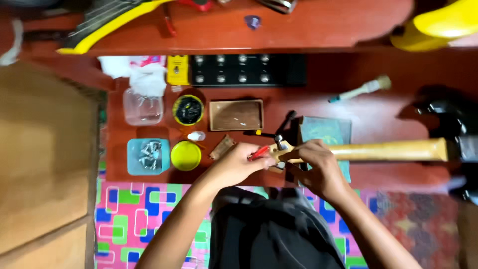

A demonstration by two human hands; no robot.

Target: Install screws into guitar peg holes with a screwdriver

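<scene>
Head view: the left hand (pixel 238 163) pinches a red-handled tool (pixel 259 152) against the guitar neck (pixel 378 150), whose end the right hand (pixel 314 160) wraps. The yellow lid (pixel 185 156) lies on the desk (pixel 378 117), left of the left hand.

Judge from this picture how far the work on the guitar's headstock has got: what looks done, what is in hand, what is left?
Done: small parts are sorted into the blue tray and clear tub. In hand: the left hand works a red-handled tool at the headstock, which the right hand steadies. Left: cannot be told; the hands hide the headstock's fittings.
</scene>
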